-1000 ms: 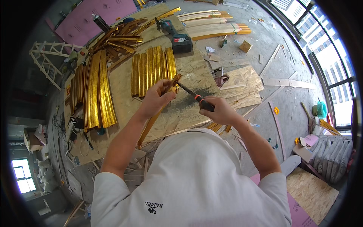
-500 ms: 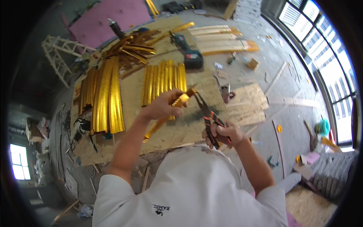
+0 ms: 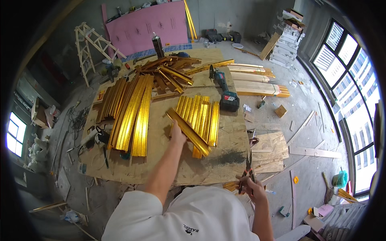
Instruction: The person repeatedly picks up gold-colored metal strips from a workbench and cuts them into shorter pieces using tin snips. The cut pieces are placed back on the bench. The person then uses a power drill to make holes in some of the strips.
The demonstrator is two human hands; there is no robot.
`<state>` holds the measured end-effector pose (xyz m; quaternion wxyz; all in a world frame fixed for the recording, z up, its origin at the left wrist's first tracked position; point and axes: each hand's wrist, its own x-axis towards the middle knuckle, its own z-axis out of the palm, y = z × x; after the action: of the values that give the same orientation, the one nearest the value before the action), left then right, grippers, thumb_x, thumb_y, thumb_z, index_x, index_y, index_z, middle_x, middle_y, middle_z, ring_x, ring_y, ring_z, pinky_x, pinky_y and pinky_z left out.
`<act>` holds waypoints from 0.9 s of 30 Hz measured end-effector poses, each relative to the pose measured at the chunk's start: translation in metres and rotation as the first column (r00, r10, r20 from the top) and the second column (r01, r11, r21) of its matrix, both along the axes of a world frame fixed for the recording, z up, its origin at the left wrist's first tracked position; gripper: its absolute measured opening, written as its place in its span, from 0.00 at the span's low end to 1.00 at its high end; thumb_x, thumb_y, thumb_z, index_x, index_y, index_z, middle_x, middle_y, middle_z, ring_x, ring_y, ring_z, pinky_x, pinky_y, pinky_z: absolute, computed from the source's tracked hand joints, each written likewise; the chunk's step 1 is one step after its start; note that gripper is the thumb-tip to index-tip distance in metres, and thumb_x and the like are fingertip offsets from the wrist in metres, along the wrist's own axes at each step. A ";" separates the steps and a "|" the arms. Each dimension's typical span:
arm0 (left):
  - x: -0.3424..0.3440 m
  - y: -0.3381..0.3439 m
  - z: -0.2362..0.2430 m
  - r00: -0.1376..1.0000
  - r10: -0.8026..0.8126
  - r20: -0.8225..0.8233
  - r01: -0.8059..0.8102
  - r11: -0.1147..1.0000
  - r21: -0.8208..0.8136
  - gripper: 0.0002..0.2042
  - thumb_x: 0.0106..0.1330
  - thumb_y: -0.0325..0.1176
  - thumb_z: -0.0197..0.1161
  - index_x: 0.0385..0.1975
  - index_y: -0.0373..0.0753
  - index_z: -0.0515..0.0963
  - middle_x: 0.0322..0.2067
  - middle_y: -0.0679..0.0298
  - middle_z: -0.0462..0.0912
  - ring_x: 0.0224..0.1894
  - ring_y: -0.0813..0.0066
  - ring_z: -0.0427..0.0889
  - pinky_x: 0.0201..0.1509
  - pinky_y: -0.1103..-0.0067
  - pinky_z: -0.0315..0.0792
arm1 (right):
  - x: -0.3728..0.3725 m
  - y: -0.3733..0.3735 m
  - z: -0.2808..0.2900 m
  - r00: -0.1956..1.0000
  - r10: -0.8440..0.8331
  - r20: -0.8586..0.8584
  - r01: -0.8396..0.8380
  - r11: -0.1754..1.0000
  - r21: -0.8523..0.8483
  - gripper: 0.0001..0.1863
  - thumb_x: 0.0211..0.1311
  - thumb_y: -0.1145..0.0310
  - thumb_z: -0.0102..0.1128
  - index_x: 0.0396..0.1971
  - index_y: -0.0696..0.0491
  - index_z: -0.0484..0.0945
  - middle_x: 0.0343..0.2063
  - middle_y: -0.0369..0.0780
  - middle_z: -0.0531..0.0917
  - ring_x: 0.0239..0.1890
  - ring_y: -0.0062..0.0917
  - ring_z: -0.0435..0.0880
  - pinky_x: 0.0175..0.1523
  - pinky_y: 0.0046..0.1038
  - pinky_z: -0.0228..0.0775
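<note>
Strip of gold trim [image 3: 192, 135] slants rightward from my left hand [image 3: 178, 133], which grips its edge, left of the cordless saw [image 3: 229, 100]; nearer me than the saw, my right hand [image 3: 253, 188] clasps pliers [image 3: 249, 165].

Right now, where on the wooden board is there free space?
Bare patches of the board: between the middle gold strips and its right edge, below the cordless tool; and near its front edge, right of the left forearm. Its far side is crowded with loose strips.
</note>
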<state>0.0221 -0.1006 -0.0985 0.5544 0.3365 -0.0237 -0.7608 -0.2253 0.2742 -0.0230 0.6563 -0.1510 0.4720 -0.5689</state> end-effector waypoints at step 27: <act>-0.008 0.102 -0.006 -0.380 0.267 0.886 0.816 0.547 0.185 0.45 0.54 0.51 0.73 0.65 0.31 0.58 0.59 0.45 0.65 0.62 0.47 0.66 0.63 0.63 0.68 | 0.028 0.022 -0.018 0.930 -0.367 -0.009 0.367 0.928 0.062 0.16 0.72 0.62 0.52 0.46 0.60 0.77 0.54 0.49 0.78 0.46 0.31 0.83 0.50 0.34 0.77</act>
<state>0.0138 0.0014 -0.1043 0.0968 0.5250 -0.8114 -0.2381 -0.1977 0.2961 -0.0412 0.5437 -0.0386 0.5086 -0.6665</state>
